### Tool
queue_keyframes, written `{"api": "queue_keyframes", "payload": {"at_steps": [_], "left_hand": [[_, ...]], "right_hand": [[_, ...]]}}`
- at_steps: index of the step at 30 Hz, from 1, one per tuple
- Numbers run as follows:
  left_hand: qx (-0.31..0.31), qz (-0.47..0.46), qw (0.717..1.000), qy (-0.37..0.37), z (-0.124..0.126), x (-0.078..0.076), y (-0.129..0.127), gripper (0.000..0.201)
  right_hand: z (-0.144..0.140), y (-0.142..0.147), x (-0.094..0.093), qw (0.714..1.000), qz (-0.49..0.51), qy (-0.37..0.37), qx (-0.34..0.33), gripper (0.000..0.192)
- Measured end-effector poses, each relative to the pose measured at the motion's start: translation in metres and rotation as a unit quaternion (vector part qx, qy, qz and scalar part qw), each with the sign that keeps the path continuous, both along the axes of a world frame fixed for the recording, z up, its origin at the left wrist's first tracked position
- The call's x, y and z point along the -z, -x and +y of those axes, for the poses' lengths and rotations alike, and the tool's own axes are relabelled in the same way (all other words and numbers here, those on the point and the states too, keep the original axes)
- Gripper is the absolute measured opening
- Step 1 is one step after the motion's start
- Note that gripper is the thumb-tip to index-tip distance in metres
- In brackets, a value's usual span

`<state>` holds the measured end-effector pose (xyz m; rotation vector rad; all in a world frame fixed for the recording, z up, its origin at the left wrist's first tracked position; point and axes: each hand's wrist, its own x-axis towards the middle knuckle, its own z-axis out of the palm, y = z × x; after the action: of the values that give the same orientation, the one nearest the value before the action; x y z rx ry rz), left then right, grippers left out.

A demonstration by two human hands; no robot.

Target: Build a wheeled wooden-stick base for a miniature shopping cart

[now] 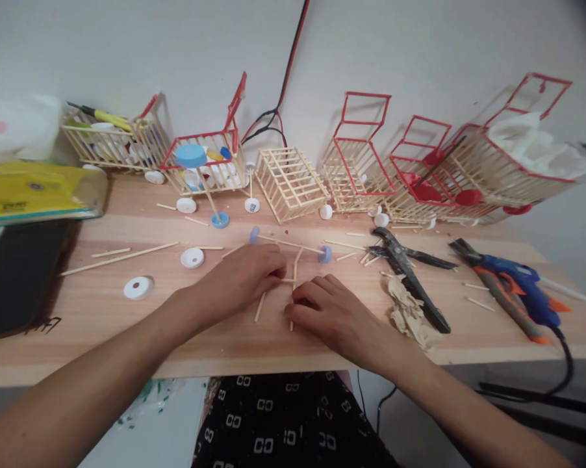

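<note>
My left hand (251,276) is closed, its fingertips pinching one end of a short wooden stick (288,281). That stick's other end meets a longer upright-lying stick (294,268) on the table. My right hand (334,315) bends over this longer stick, thumb and fingers closed around its lower part. Whether the two sticks are joined I cannot tell. Another stick (259,309) pokes out below my left hand. Just beyond both hands lies a thin stick axle (293,244) with a bluish-purple cap (325,254) at each end.
Several stick-built carts line the wall, among them a plain cage (290,182) and a red-handled cart (358,153). Pliers (405,273), crumpled paper (407,312) and a blue glue gun (517,279) lie right. White caps (138,287) and loose sticks (122,259) are left, near a dark board (20,279).
</note>
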<state>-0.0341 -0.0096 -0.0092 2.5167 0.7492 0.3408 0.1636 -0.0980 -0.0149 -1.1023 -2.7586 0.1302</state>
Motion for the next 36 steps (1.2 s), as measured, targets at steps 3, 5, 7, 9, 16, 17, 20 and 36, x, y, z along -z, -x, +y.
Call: {"api": "queue_keyframes", "payload": {"at_steps": [3, 5, 7, 9, 16, 17, 20, 36], "left_hand": [[0.001, 0.000, 1.000, -0.001, 0.000, 0.000, -0.001, 0.013], [-0.002, -0.004, 1.000, -0.002, 0.000, 0.000, -0.001, 0.014], [-0.003, -0.007, 1.000, -0.003, 0.000, 0.001, -0.001, 0.013], [-0.001, -0.007, 1.000, -0.001, 0.000, 0.001, -0.001, 0.013], [-0.040, -0.004, 0.999, -0.010, 0.004, -0.011, -0.002, 0.009], [-0.054, -0.014, 0.998, -0.015, 0.005, -0.015, -0.002, 0.008], [-0.114, -0.052, 0.991, -0.039, 0.007, -0.024, 0.001, 0.011], [-0.106, -0.145, 0.969, -0.170, 0.033, -0.011, 0.010, 0.016]], "right_hand": [[0.000, 0.000, 0.000, 1.000, 0.007, 0.004, 0.003, 0.016], [0.000, 0.001, 0.002, 1.000, 0.005, 0.007, 0.006, 0.017], [0.000, 0.000, 0.003, 1.000, 0.009, 0.010, 0.009, 0.018], [0.000, -0.001, 0.004, 0.999, 0.030, 0.010, 0.014, 0.018], [0.001, -0.020, -0.006, 0.968, 0.214, -0.028, 0.130, 0.010], [0.003, -0.024, -0.009, 0.957, 0.232, -0.048, 0.165, 0.009], [0.012, -0.037, -0.012, 0.927, 0.259, -0.082, 0.257, 0.010], [0.023, -0.053, 0.004, 0.928, 0.233, -0.058, 0.284, 0.026]]}}
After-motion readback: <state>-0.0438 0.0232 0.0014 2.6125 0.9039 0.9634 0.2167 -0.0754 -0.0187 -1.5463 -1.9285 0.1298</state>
